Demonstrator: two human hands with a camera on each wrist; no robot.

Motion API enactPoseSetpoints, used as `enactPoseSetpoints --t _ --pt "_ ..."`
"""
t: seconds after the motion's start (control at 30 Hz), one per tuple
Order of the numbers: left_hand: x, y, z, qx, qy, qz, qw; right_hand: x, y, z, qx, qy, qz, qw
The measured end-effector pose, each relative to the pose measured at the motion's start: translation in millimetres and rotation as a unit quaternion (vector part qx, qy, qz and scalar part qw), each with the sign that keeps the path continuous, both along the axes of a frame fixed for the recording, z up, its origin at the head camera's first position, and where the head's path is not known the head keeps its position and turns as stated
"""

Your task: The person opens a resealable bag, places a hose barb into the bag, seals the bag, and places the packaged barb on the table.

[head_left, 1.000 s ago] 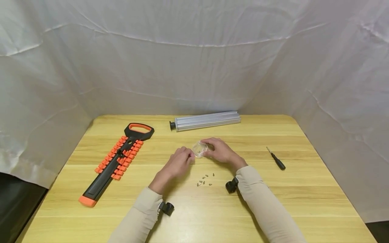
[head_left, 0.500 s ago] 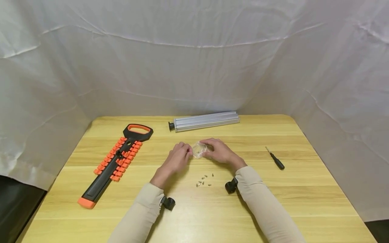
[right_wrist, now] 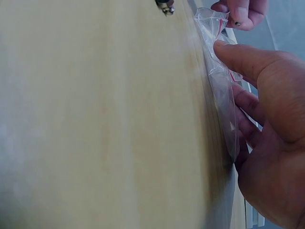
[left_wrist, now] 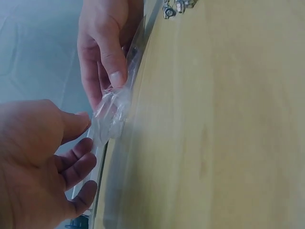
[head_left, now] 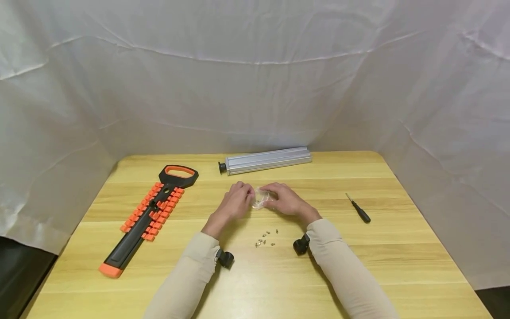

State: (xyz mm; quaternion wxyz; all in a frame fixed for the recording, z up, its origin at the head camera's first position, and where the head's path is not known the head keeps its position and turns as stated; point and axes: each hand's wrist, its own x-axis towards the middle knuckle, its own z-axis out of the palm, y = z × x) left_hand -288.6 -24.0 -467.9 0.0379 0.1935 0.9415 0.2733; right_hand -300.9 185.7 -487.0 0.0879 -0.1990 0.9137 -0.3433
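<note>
My right hand (head_left: 286, 199) holds a clear zip-lock bag (right_wrist: 221, 90) with thumb on one side and fingers on the other; a red strip runs near its mouth. At that mouth, my left hand (head_left: 236, 200) pinches a small metal fitting (right_wrist: 237, 23), of which only a dark tip shows between thumb and finger. In the left wrist view the left hand (left_wrist: 38, 157) is close beside the crumpled bag (left_wrist: 112, 114), its other fingers loosely bent. Several small metal fittings (head_left: 264, 242) lie loose on the wooden table nearer the person.
On the left lies a black and orange rack (head_left: 149, 212) with rows of orange clips and a loop handle. A silver aluminium profile (head_left: 268, 160) with a black knob lies along the back. A black-handled screwdriver (head_left: 360, 212) is at the right. Pale cloth (head_left: 255, 88) hangs behind.
The left hand has drawn slightly back from the bag, then come in to its mouth again. The right hand keeps its hold on the bag. The head view has shifted slightly.
</note>
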Motion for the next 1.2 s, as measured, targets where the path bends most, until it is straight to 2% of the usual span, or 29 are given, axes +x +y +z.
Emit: enactPoseSetpoints --t 0.17,0.37,0.63,0.93,1.2 --pt "-2.8 1.4 -1.1 -0.004 -0.009 -0.006 0.9999 1.4 -2.5 0.0 0.003 -0.005 -0.005 1.000" --pt "-4.4 3.1 -2.7 -0.008 -0.015 -0.007 0.9998 1.2 -3.7 1.2 0.005 0.009 0.002 1.000" --pt "-0.1 0.3 0.1 0.009 -0.011 0.001 0.9999 -0.9 -2.2 -1.0 0.022 0.013 -0.003 1.000" --pt "16.7 -8.8 3.8 0.031 0.000 0.002 0.9995 -0.5 -1.5 -1.6 0.014 0.014 -0.002 1.000" --pt "39.6 -11.4 10.9 0.043 -0.049 -0.028 0.9975 0.5 -1.6 -0.5 0.008 0.010 -0.002 1.000"
